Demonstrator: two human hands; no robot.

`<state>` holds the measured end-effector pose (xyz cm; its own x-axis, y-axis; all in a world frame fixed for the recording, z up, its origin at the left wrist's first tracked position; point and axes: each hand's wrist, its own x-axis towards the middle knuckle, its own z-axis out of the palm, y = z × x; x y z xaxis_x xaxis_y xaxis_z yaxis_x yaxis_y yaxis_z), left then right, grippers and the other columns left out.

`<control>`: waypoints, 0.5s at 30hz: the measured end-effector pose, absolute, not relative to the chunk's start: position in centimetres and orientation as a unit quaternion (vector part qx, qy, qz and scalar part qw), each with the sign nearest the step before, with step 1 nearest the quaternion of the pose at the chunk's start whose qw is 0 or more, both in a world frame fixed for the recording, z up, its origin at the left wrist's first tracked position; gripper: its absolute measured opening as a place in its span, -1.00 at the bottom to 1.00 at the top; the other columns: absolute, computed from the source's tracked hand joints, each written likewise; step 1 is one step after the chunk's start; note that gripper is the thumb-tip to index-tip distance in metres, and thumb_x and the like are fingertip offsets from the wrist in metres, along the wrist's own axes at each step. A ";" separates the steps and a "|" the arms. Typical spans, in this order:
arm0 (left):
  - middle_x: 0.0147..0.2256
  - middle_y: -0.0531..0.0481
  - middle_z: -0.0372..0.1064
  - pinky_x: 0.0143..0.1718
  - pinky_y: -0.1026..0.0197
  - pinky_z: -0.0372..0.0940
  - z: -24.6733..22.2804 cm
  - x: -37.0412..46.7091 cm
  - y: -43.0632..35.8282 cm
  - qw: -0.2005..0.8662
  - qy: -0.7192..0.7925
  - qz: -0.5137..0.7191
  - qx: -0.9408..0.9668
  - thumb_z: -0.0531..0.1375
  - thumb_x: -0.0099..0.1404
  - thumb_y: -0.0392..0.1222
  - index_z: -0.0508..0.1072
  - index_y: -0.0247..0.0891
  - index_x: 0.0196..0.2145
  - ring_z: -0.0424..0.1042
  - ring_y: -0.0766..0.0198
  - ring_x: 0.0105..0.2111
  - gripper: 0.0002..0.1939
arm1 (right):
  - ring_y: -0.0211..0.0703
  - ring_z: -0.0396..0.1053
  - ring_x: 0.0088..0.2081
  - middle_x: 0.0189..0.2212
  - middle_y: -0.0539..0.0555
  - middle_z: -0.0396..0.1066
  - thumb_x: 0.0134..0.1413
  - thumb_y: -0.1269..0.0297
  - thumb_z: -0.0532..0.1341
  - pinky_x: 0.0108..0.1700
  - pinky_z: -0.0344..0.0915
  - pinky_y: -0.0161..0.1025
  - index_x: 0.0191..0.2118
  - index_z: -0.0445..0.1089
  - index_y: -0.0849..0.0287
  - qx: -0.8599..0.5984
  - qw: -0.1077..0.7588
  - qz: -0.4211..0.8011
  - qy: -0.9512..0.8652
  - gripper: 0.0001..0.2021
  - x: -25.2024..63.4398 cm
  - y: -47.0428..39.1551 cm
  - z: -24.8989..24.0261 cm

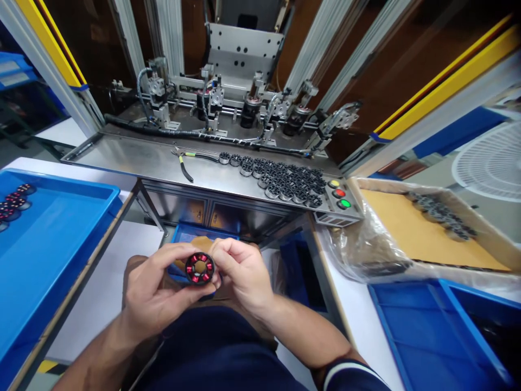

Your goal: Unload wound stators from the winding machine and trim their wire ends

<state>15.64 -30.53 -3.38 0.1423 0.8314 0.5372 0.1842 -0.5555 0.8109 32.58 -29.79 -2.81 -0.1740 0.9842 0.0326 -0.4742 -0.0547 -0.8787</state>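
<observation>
A round motor stator (199,268) with a black rim and red wire windings faces up at me, held over my lap. My left hand (157,282) grips it from the left, thumb below and fingers along the top edge. Against its right edge, my right hand (244,271) has its fingers closed in a pinch. Whatever lies between those right fingertips is hidden. Past the hands, on the metal ledge (134,157) of the machine, is a pair of cutting pliers (185,163) with black and yellow handles.
Many black-and-silver stator cores (285,179) cover the ledge's right half, beside a button box (342,198). Machine fixtures (250,111) stand behind. At left, a blue tray (61,228) holds red-wound stators (16,203). A lined carton (431,233) and blue bins (411,326) are at right.
</observation>
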 end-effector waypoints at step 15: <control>-0.22 0.02 0.61 -0.12 0.06 0.48 -2.1 16.2 -30.3 0.239 0.370 0.548 0.711 0.49 -0.03 -0.32 0.54 -0.03 0.01 0.58 0.10 -0.26 -0.39 | -0.44 0.22 -0.69 -0.68 -0.08 0.35 -0.10 0.04 0.47 -0.64 0.20 -0.49 -0.52 0.41 0.24 -0.308 0.519 0.746 -0.282 -0.63 32.2 -29.6 -3.7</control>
<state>16.22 -30.33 -2.11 0.1265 0.7884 0.6019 0.2641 -0.6117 0.7457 32.22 -29.60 -3.74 -0.2723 0.9476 -0.1672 -0.6007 -0.3032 -0.7398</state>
